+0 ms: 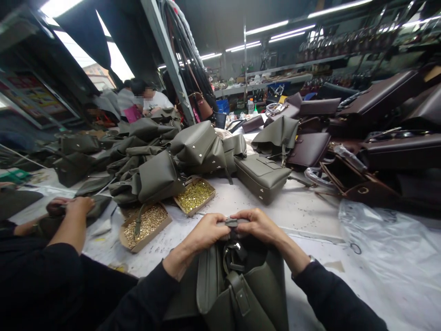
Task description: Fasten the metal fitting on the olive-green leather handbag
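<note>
An olive-grey handbag [241,294] lies in front of me, its mouth gaping and a strap with a small stitched tab across its near side. At the bag's far edge, my left hand [210,230] pinches a short olive-grey strap piece [236,222] between thumb and fingers. My right hand [257,225] pinches the same piece from the other side, the thumbs almost meeting. Below the fingers a shiny metal buckle or ring [236,253] shows inside the bag. What lies under the fingertips is partly hidden.
Cardboard trays of gold metal studs [146,225] and yellowish studs [195,195] stand ahead-left. Olive bags [158,177] pile behind them. Dark brown bags [379,101] and clear plastic film [389,257] lie right. A co-worker's arm [74,220] works close on my left.
</note>
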`<act>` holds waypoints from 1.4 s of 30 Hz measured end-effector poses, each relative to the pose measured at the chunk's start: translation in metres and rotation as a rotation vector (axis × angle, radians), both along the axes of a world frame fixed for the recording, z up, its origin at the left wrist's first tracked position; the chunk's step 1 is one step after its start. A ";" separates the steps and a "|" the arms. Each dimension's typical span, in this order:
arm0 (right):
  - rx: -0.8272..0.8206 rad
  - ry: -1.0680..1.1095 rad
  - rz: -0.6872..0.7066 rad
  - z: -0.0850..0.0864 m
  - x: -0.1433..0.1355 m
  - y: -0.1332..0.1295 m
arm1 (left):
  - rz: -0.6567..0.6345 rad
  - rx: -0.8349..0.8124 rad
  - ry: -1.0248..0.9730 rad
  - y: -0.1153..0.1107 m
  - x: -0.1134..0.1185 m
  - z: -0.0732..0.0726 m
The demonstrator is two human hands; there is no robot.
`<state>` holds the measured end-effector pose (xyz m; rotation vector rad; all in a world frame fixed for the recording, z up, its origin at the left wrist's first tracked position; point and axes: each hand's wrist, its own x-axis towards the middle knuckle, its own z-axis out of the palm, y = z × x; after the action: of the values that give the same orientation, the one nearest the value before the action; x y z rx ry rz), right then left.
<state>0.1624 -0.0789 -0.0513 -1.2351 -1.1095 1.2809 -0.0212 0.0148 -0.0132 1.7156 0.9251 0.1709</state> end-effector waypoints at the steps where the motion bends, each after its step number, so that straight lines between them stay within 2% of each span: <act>1: -0.025 0.026 0.002 0.001 0.000 0.001 | -0.005 -0.014 -0.001 0.000 0.001 0.001; 7: -0.051 0.092 0.041 0.006 0.000 0.002 | 0.035 -0.034 -0.029 -0.006 0.004 0.010; 12: -0.018 0.107 0.054 -0.004 0.001 0.003 | 0.054 -0.001 -0.029 -0.008 0.005 0.004; 16: -0.024 0.090 0.045 -0.008 0.002 0.006 | 0.071 0.093 -0.017 -0.008 0.003 0.001; 19: 0.009 0.019 0.031 -0.003 0.001 0.002 | 0.103 0.249 0.018 -0.018 0.003 0.006; 22: 0.170 -0.232 -0.058 0.010 -0.006 -0.010 | 0.139 0.475 0.080 -0.035 0.001 0.010; 24: 0.262 -0.427 -0.138 0.017 -0.013 -0.022 | 0.161 0.602 0.051 -0.048 -0.002 0.007; 26: 0.283 -0.535 -0.197 0.019 -0.019 -0.031 | 0.187 0.708 -0.012 -0.057 -0.005 0.000; 30: 0.307 -0.556 -0.208 0.011 -0.021 -0.036 | 0.210 0.847 -0.087 -0.064 -0.010 -0.014; 33: 0.364 -0.507 -0.170 0.003 -0.018 -0.033 | 0.188 0.916 -0.136 -0.065 -0.010 -0.018; 38: 0.436 -0.555 -0.173 0.001 -0.018 -0.036 | 0.169 0.950 -0.194 -0.065 -0.014 -0.017; 40: 0.394 -0.530 -0.148 0.002 -0.016 -0.036 | 0.148 0.880 -0.143 -0.061 -0.016 -0.012; 42: 0.277 -0.415 -0.068 0.002 -0.010 -0.031 | 0.083 0.733 -0.037 -0.053 -0.018 -0.003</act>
<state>0.1523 -0.1098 -0.0491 -1.3440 -1.4704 0.8024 -0.0388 -0.0385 -0.0158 2.3271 0.9708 0.6590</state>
